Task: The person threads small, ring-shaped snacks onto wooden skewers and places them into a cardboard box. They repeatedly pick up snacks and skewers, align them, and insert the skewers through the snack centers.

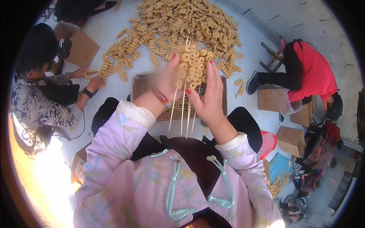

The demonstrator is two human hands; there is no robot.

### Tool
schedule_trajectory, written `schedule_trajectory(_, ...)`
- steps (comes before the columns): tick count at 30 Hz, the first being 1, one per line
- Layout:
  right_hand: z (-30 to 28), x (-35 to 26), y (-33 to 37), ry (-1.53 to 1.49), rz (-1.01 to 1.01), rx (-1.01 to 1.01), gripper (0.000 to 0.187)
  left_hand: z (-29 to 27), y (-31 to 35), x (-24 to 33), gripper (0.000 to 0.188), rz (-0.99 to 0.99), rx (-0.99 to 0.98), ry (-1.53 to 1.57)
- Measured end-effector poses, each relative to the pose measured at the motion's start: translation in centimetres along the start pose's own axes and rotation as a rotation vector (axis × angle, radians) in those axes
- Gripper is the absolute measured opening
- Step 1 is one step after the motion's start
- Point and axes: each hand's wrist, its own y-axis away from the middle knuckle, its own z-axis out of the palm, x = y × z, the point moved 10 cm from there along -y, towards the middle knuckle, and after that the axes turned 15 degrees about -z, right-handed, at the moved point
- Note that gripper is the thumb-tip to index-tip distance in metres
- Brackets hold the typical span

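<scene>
Above a carton [141, 85], skewers [190, 66] held from both sides

Far left, a co-worker [42, 95] in dark cloth with pale swirls has both hands at a few tan pieces. Behind stands a stiff, plain cardboard box [81, 49], its faces flat and matt brown.

Nearer the middle, a lilac sleeve [110, 140], soft and faintly leaf-patterned, ends in a cream cuff. From it the left hand [167, 78], partly blurred, presses the left side of the skewers; a glossy reddish bracelet [159, 97] rings its wrist. Beyond lies a loose pile [186, 19] of similar ribbed pieces, heaped on the pale, smooth floor [114, 40].

The skewers sit upright between the palms, over the carton: stacked, stubby tubes with hollow, ring-like ends, dull tan, their thin wooden sticks [182, 110] spreading toward the wearer. The right hand [211, 91] grasps the other side, fingers long against the tubes, thumb low near the sticks, nails shiny red.

Further right come a red basket [269, 143], a squarish box [291, 140], and a bent person [313, 70] in a bright red top.
</scene>
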Motion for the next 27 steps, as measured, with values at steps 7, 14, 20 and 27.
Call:
schedule_trajectory(7,0.0,1.7,0.9,-0.125,0.044,-0.026,0.087,0.5,-0.6,-0.1,0.05,-0.064,-0.109,-0.033)
schedule_trajectory(14,-3.1,7.0,6.1,-0.17,0.255,-0.168,0.054,1.9,-0.7,1.8,0.057,-0.049,0.039,-0.442)
schedule_trajectory(20,2.7,8.1,14.3,-0.171,0.316,-0.645,0.044,-0.3,-1.5,-1.8,0.095,-0.308,0.148,-0.924)
schedule_trajectory(27,8.2,6.5,19.2,-0.073,0.149,-1.043,0.042,-10.4,-2.9,-7.5,0.097,-0.751,0.377,-1.339)
